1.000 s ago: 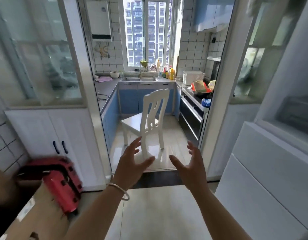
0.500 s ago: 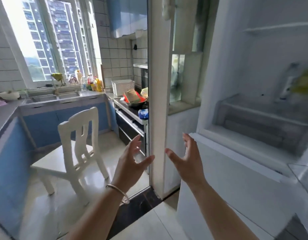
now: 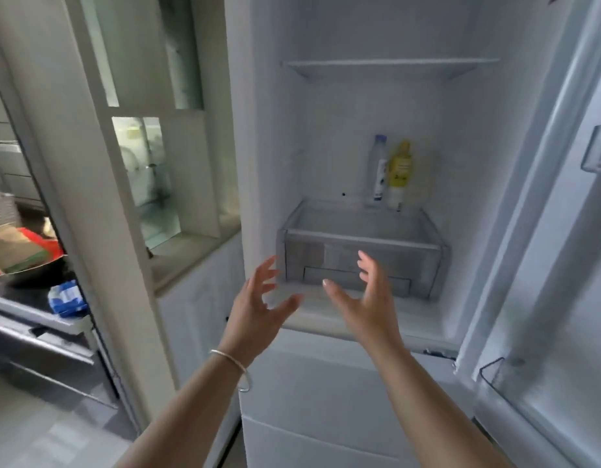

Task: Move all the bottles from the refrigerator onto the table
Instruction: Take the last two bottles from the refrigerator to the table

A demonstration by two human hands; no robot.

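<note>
I see the refrigerator [image 3: 376, 136] standing open, its door [image 3: 562, 265] swung out beyond my right fingers. My left hand [image 3: 258, 309] and right hand [image 3: 366, 305] are both raised in front of the lower compartment, palms turned toward each other. The fingers of each hand are spread and only loosely bent; neither hand holds or touches anything. A thin silver bangle [image 3: 230, 361] circles the left wrist.

Two bottles stand upright above and beyond my right fingertips, at the back of the compartment on the cover of the clear crisper drawer [image 3: 360, 258]. The clear bottle [image 3: 378, 170], with a pale blue cap and a white and blue label, is the nearer to my left fingers. The yellow bottle [image 3: 399, 173] stands just beside it on the far side; whether the two touch I cannot tell. Both are well apart from either hand. The drawer front lies directly behind my fingertips, with a gap between. Higher above the fingers runs a white shelf [image 3: 390, 64].

Beyond my left fingers stands a white cabinet with glass panels [image 3: 150, 177]. Farther out on that side, past a white door frame, a dark pan holding a red and tan bag [image 3: 19, 255] and a blue and white packet [image 3: 68, 297] are visible, both blurred.
</note>
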